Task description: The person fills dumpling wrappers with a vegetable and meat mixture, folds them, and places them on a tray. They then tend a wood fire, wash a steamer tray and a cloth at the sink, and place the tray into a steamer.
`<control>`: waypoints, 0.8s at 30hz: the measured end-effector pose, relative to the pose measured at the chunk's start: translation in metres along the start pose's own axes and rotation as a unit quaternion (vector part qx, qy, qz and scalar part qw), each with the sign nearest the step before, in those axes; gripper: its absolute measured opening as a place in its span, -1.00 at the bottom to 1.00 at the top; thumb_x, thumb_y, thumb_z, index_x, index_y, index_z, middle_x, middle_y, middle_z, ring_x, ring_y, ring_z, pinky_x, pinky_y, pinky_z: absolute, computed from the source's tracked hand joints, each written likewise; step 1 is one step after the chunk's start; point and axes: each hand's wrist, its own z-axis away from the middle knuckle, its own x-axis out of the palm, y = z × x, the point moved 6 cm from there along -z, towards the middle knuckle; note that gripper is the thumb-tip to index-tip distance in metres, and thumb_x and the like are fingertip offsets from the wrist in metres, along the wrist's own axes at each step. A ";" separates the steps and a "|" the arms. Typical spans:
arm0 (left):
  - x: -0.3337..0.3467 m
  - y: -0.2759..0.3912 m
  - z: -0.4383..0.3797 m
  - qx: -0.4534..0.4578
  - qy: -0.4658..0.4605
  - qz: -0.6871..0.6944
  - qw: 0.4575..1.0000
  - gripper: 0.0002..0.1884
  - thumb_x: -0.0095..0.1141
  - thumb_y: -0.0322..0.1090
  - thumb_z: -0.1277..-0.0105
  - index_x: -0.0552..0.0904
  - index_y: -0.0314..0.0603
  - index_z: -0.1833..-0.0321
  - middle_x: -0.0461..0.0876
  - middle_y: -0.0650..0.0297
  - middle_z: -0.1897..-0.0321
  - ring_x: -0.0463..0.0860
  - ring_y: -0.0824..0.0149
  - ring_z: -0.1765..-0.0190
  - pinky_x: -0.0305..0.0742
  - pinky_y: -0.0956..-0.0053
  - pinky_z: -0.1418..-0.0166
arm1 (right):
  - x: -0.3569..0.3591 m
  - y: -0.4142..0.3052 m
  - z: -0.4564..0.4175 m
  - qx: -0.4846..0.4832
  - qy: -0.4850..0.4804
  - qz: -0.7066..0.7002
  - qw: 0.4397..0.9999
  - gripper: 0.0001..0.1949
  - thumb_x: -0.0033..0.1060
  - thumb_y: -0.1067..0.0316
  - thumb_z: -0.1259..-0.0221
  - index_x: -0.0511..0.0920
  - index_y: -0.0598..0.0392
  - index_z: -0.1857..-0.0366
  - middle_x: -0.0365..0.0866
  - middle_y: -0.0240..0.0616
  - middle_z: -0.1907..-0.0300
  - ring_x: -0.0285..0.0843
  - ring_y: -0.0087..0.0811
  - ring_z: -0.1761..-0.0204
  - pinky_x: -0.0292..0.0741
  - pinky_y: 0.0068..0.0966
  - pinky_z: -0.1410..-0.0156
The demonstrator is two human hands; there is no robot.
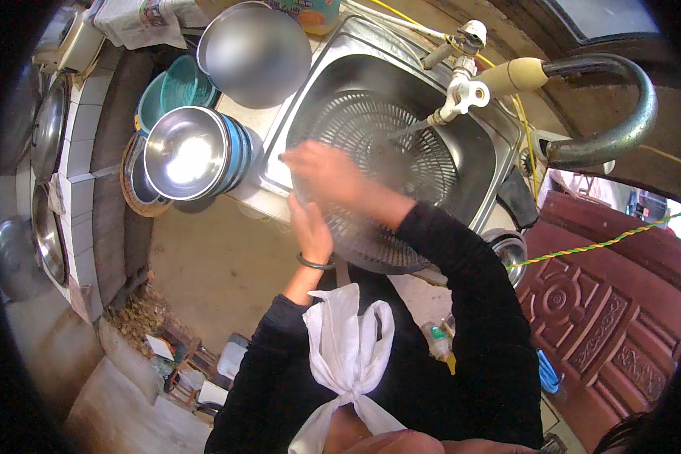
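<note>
A dark plastic basket (397, 170) with a slotted bottom lies tilted in the stainless steel sink (476, 153), its near side over the sink's front edge. A thin stream of water runs from the white tap (459, 99) into it. My left hand (312, 227), with a dark bangle at the wrist, grips the basket's near left rim. Blurred by motion, my right hand (329, 173) is at the left side of the basket, just above my left hand. Whether its fingers hold anything is unclear.
Left of the sink stand stacked metal bowls (187, 153), a larger steel bowl (255, 54) and green plastic baskets (176, 91). A curved metal pipe (647, 113) reaches out at the right. More metal bowls (511, 255) sit beyond the sink's right corner, near a carved red door (590, 306).
</note>
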 end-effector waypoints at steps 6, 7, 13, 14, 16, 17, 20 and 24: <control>-0.003 0.010 0.001 0.015 -0.019 -0.018 1.000 -0.57 -0.09 -0.17 -0.46 0.32 -0.42 -0.18 0.52 -0.12 0.02 0.54 -0.06 -0.02 0.39 0.18 -0.12 | 0.013 0.082 -0.001 0.232 -0.041 0.079 0.969 -0.67 0.22 0.44 0.08 0.66 0.08 0.13 0.58 -0.21 -0.03 0.52 -0.15 -0.07 0.50 -0.36 -0.19; -0.003 0.011 0.000 0.019 -0.019 -0.019 0.999 -0.58 -0.09 -0.17 -0.46 0.33 -0.41 -0.17 0.52 -0.11 0.03 0.54 -0.05 -0.02 0.38 0.18 -0.12 | 0.009 0.068 0.002 0.178 -0.001 0.062 0.982 -0.70 0.20 0.45 0.08 0.66 0.09 0.17 0.58 -0.21 0.00 0.51 -0.15 -0.04 0.52 -0.34 -0.13; 0.000 0.007 -0.002 0.034 -0.005 0.019 0.999 -0.42 -0.22 0.06 -0.48 0.29 -0.44 -0.20 0.51 -0.10 0.01 0.53 -0.01 -0.05 0.37 0.18 -0.15 | 0.009 -0.019 0.033 0.142 -0.022 -0.052 0.988 -0.81 0.19 0.43 0.07 0.64 0.12 0.31 0.54 -0.21 0.17 0.47 -0.14 0.06 0.54 -0.31 0.00; -0.001 0.008 -0.001 0.058 0.006 0.048 0.997 -0.37 -0.25 0.13 -0.49 0.28 -0.45 -0.21 0.51 -0.10 0.00 0.53 0.00 -0.05 0.37 0.18 -0.15 | 0.009 -0.026 0.032 0.121 -0.039 -0.067 0.990 -0.82 0.19 0.42 0.07 0.63 0.12 0.32 0.53 -0.21 0.19 0.46 -0.15 0.07 0.54 -0.31 0.01; -0.004 0.011 0.000 0.096 0.038 -0.005 0.995 -0.27 -0.31 0.24 -0.46 0.26 -0.47 -0.23 0.52 -0.10 -0.02 0.54 0.01 -0.07 0.37 0.20 -0.17 | 0.007 -0.027 0.022 0.053 -0.049 -0.083 0.994 -0.84 0.21 0.38 0.06 0.62 0.10 0.35 0.49 -0.22 0.24 0.46 -0.17 0.11 0.54 -0.29 0.04; -0.006 0.013 0.001 0.119 0.059 -0.023 0.991 -0.22 -0.34 0.30 -0.45 0.25 -0.48 -0.24 0.52 -0.10 -0.02 0.54 0.01 -0.08 0.37 0.21 -0.17 | 0.009 -0.016 0.013 0.062 -0.066 -0.061 0.994 -0.84 0.22 0.39 0.07 0.63 0.10 0.35 0.50 -0.22 0.24 0.47 -0.17 0.11 0.54 -0.29 0.04; 0.000 0.005 0.001 0.057 -0.024 0.032 0.998 -0.15 -0.35 0.38 -0.41 0.26 -0.47 -0.25 0.53 -0.05 -0.05 0.54 0.07 -0.10 0.38 0.24 -0.19 | 0.013 0.032 -0.024 0.090 -0.074 0.042 0.992 -0.82 0.25 0.41 0.11 0.64 0.08 0.34 0.53 -0.19 0.22 0.49 -0.16 0.10 0.55 -0.28 0.03; -0.002 0.004 -0.002 0.048 -0.035 0.026 0.998 -0.13 -0.34 0.43 -0.38 0.28 -0.42 -0.25 0.53 0.03 -0.04 0.54 0.17 -0.09 0.39 0.28 -0.19 | 0.010 0.079 -0.030 0.277 -0.015 0.127 0.952 -0.80 0.29 0.45 0.07 0.65 0.10 0.28 0.56 -0.17 0.21 0.50 -0.12 0.07 0.50 -0.23 -0.05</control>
